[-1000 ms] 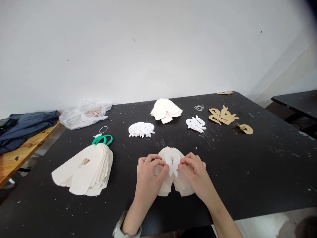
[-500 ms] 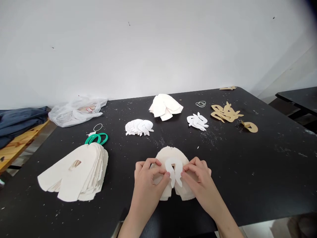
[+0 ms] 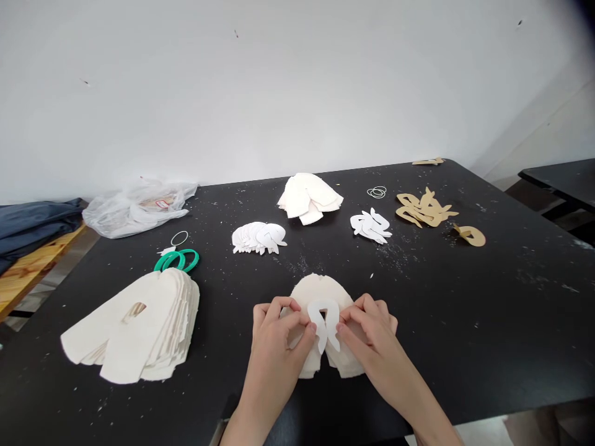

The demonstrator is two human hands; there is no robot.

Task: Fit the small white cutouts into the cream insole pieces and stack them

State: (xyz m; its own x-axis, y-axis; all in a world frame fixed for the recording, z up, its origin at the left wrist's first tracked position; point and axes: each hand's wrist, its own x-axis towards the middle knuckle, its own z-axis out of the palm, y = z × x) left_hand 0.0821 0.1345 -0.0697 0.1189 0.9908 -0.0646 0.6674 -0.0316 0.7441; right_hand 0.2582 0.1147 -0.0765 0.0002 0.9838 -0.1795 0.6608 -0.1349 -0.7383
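Basically, white cutout (image 3: 323, 304) btwn L hand (image 3: 279, 347), R hand (image 3: 372, 337)

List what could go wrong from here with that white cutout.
The white paper cutout is held only between the left hand and right hand, so it may slip out of line on the cream sheets. Those sheets look soft and layered, so they might shift or crease under the fingers.

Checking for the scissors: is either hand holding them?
No, the green-handled scissors lie on the table behind a cream cutout stack, while the left hand and right hand hold a white cutout on cream pieces.
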